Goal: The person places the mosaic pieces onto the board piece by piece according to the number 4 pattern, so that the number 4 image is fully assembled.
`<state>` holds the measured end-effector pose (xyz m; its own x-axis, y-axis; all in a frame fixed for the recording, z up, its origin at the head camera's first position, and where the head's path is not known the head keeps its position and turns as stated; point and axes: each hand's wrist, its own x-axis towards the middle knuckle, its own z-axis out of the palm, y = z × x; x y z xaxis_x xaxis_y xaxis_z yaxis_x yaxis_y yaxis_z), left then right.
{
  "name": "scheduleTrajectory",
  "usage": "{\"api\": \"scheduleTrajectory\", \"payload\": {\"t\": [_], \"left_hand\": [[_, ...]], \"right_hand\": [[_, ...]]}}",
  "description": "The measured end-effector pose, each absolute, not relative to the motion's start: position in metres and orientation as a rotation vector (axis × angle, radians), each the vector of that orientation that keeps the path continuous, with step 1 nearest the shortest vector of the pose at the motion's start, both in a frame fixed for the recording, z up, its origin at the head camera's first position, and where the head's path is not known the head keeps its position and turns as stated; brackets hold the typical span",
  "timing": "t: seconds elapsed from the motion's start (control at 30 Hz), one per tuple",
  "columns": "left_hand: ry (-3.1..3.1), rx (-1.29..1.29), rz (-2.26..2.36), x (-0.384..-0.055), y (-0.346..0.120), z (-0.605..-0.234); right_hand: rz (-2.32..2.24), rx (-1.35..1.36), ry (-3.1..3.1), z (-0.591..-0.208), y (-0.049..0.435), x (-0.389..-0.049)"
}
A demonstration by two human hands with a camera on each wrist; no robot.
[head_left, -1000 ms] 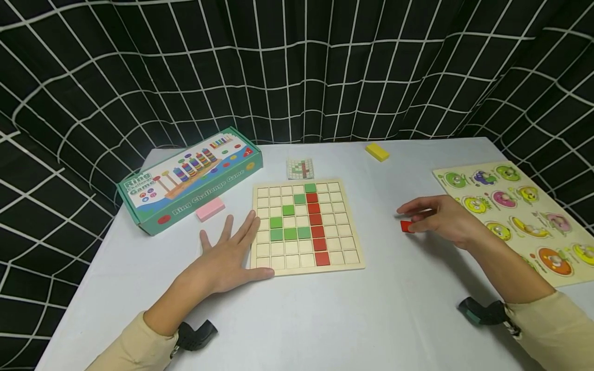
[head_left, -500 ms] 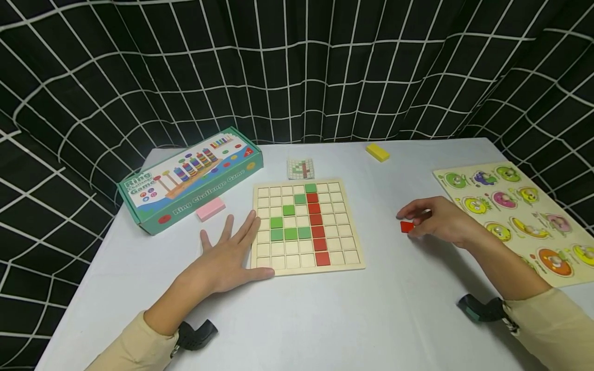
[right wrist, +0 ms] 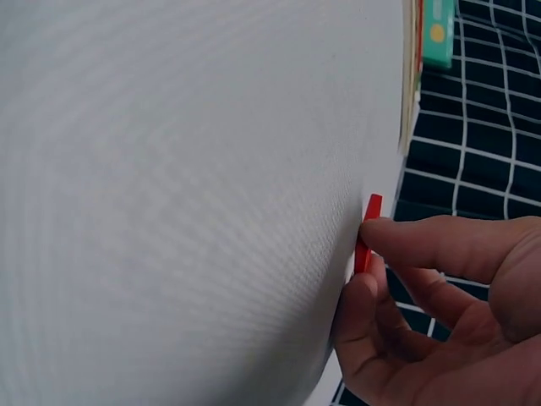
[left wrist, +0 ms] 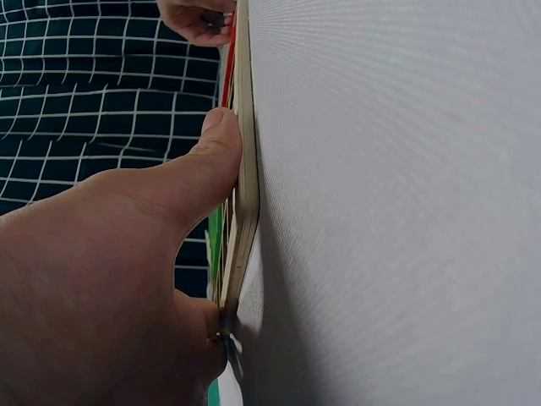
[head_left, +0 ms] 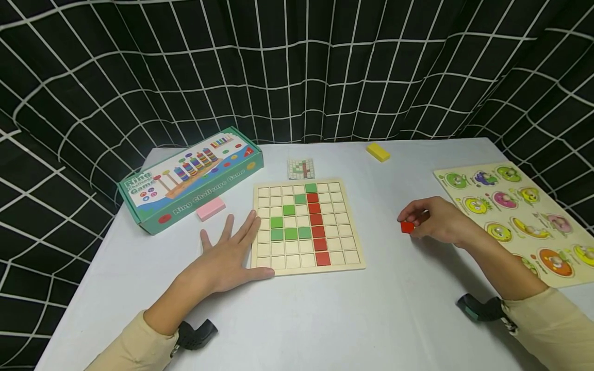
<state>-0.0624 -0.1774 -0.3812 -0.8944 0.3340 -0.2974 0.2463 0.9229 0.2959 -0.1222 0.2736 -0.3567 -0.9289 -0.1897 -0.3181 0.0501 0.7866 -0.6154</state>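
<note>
A wooden grid board [head_left: 341, 257] lies mid-table, with a red column of tiles [head_left: 316, 220] and several green tiles [head_left: 290, 233] set in its squares. My left hand [head_left: 227, 265] rests spread at the board's left edge and near corner; its thumb [left wrist: 221, 139] touches the front edge in the left wrist view. Right of the board, my right hand [head_left: 441, 221] pinches a loose red square tile [head_left: 407, 227] between thumb and fingers, low over the white cloth. In the right wrist view this red tile [right wrist: 368, 233] stands edge-on between thumb and fingertips.
A small pattern card [head_left: 300, 169] lies behind the board. At the left are a green game box [head_left: 195, 180] and a pink block [head_left: 211, 209]. A yellow block [head_left: 378, 152] sits at the back; a fruit puzzle board [head_left: 496, 206] lies on the right.
My right fingers have closed in on the red tile, and more of its face shows now. The left hand and the board have stayed in place.
</note>
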Motion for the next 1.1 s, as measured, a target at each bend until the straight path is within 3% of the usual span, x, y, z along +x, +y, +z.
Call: {"api": "scheduleTrajectory", "payload": {"t": [1.1], "left_hand": [[2.732,0.420,0.339,-0.063,-0.178,-0.381]], "right_hand": [[-0.928,-0.139,2.627,-0.350,0.259,-0.128]]}}
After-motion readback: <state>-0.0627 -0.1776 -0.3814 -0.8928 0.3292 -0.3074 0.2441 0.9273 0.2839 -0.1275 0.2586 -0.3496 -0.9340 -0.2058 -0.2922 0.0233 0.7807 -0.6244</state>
